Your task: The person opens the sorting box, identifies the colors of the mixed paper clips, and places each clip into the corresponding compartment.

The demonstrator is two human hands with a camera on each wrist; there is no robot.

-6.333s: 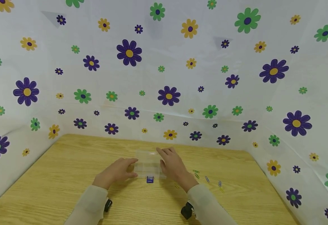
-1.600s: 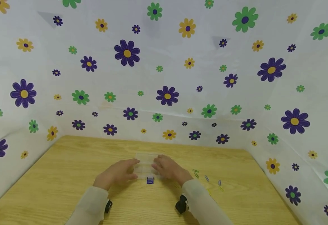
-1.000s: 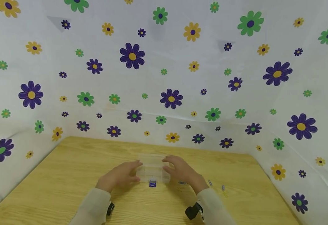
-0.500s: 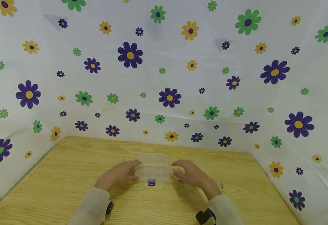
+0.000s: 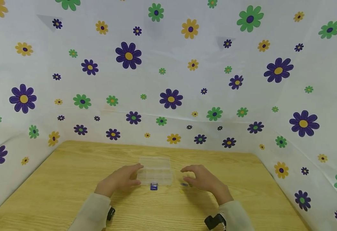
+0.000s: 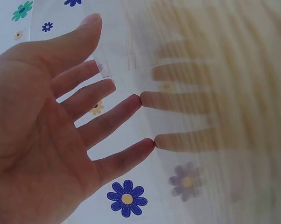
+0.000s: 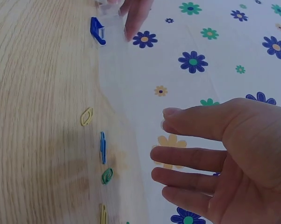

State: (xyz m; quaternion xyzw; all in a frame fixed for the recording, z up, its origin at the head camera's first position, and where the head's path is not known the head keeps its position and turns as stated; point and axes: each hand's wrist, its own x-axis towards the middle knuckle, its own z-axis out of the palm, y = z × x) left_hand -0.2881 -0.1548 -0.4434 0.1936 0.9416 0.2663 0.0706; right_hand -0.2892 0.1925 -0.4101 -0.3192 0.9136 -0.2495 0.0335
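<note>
A clear plastic box (image 5: 156, 175) with compartments and a blue latch (image 5: 154, 186) at its front stands on the table, its lid raised at the back. At the box's left end, my left hand (image 5: 122, 179) rests with its fingertips at the side. The left wrist view has that hand (image 6: 52, 126) with fingers spread, two tips meeting their reflections on a shiny surface. My right hand (image 5: 204, 180) hovers right of the box, apart from it and holding nothing. Below its fingers lie a blue paper clip (image 7: 103, 147), a yellow paper clip (image 7: 87, 116) and a green paper clip (image 7: 107, 176).
The wood-grain table (image 5: 93, 166) is bordered by a white cloth (image 5: 145, 83) printed with flowers at the back and both sides. Another yellow paper clip (image 7: 103, 214) lies nearer the right wrist. Part of the clip group is hidden by the right hand in the head view.
My right hand has drawn back from over the box, rightwards to above the paper clips. The left hand has stayed at the box's left end. The head view has shifted slightly.
</note>
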